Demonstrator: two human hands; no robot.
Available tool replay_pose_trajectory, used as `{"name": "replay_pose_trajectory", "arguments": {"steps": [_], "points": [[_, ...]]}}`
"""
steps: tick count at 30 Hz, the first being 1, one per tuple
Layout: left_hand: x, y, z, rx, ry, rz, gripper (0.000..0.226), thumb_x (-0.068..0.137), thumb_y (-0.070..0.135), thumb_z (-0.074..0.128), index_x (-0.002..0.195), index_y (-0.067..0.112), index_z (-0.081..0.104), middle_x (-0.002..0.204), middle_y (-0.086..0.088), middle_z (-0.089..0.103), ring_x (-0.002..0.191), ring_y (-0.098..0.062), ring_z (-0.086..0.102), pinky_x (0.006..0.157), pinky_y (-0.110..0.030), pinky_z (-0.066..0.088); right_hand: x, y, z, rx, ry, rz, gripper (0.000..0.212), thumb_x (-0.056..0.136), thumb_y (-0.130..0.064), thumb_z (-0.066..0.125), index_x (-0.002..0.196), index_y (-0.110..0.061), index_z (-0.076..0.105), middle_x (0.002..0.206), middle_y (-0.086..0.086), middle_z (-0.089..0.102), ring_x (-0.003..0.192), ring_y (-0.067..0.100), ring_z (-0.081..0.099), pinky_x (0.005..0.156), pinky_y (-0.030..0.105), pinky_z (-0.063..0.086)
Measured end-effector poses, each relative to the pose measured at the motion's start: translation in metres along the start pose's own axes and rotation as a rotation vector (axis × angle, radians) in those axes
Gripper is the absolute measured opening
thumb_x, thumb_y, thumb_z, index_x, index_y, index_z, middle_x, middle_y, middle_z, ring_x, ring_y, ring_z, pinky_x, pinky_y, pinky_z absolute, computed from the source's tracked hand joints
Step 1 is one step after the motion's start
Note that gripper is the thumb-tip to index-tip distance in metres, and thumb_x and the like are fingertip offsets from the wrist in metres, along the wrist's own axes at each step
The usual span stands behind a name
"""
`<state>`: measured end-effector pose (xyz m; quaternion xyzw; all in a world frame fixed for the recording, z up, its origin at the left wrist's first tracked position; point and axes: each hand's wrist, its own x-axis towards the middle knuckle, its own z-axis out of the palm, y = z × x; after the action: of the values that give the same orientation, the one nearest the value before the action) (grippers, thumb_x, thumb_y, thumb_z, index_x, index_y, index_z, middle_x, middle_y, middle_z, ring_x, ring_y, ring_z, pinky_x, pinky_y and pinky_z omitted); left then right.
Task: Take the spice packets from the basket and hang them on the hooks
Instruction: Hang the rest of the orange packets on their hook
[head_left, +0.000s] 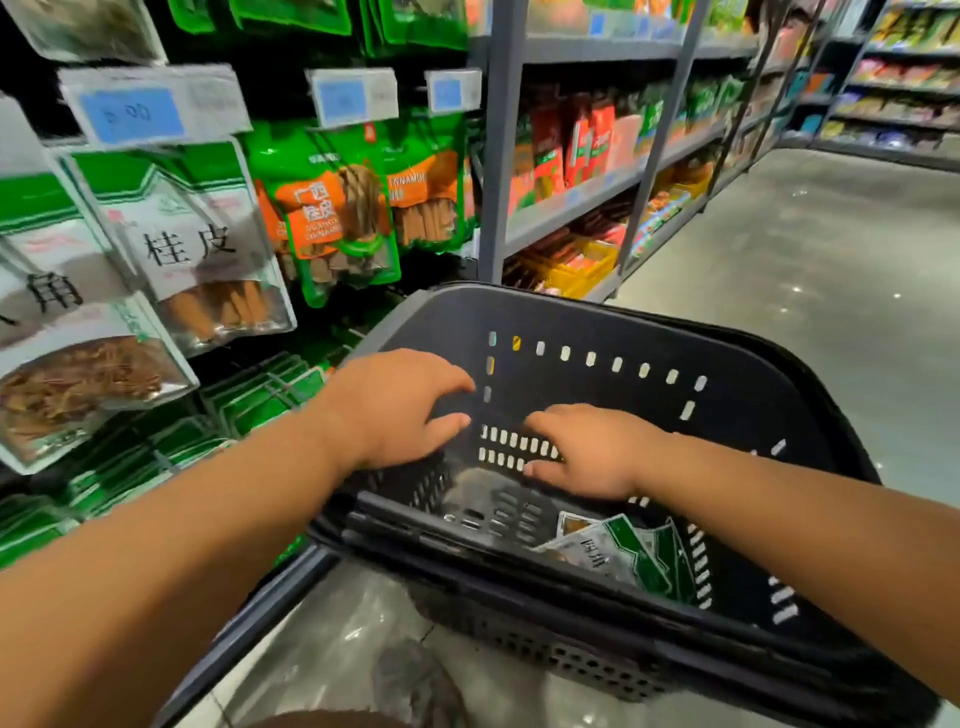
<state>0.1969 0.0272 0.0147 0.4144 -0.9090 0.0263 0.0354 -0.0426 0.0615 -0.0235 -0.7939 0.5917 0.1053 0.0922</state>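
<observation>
Stretching forward from me, my left hand (400, 410) hovers over the left rim of the black basket (519, 306), fingers loosely spread and holding nothing. My right hand (592, 452) is palm down inside the basket, fingers fairly straight, also empty. Green-and-white spice packets (623, 553) lie in the basket's bottom, on the near right side, just short of my right hand. To my left, hanging packets (197, 244) fill the rack below blue price tags (132, 111).

L hand (400, 410) & R hand (592, 452), fingers loose, reach into black basket (753, 441) w/ spice pkts (623, 553) in near-right corner.
</observation>
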Motion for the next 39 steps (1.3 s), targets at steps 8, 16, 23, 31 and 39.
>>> {"name": "replay_pose_trajectory", "arguments": {"steps": [8,16,23,31,39], "points": [[0.104,0.026,0.048,0.080,-0.300,0.233,0.046,0.098,0.056,0.050,0.142,0.041,0.049,0.139,0.012,0.059,0.129,-0.014,0.055,0.102,-0.039,0.049,0.036,0.062,0.040,-0.016,-0.206,0.061,0.047,0.099,-0.048,0.053,0.136,-0.018,0.052,0.132,0.010,0.059,0.123,0.032,0.058,0.098,0.039,0.047],[0.144,0.036,0.086,0.087,-0.414,0.299,0.039,0.096,0.056,0.053,0.133,0.044,0.054,0.128,0.012,0.062,0.119,-0.016,0.059,0.095,-0.038,0.051,0.071,0.095,0.084,-0.004,-0.353,0.097,0.040,0.092,-0.046,0.064,0.127,-0.029,0.060,0.118,0.000,0.068,0.103,0.027,0.067,0.085,0.037,0.054],[0.121,0.026,0.115,-0.061,-0.472,0.270,0.039,0.094,0.061,0.052,0.130,0.046,0.057,0.122,0.015,0.065,0.112,-0.013,0.061,0.097,-0.041,0.053,0.077,0.079,0.127,0.153,-0.733,0.025,0.070,0.086,-0.045,0.078,0.145,-0.018,0.052,0.144,0.006,0.058,0.133,0.029,0.054,0.108,0.044,0.044],[0.095,0.024,0.122,-0.188,-0.488,0.162,0.044,0.094,0.061,0.056,0.133,0.040,0.060,0.125,0.015,0.066,0.111,-0.011,0.061,0.096,-0.033,0.051,0.026,0.040,0.139,0.123,-0.837,-0.178,0.089,0.074,-0.062,0.081,0.150,-0.034,0.044,0.155,0.000,0.045,0.141,0.027,0.044,0.112,0.047,0.041],[0.073,0.031,0.117,-0.272,-0.454,0.103,0.046,0.093,0.063,0.057,0.133,0.043,0.060,0.127,0.016,0.067,0.106,-0.006,0.059,0.097,-0.034,0.052,0.010,0.032,0.136,0.026,-0.682,-0.235,0.036,0.096,-0.024,0.064,0.131,-0.017,0.066,0.129,0.004,0.066,0.117,0.024,0.061,0.084,0.025,0.040]]}}
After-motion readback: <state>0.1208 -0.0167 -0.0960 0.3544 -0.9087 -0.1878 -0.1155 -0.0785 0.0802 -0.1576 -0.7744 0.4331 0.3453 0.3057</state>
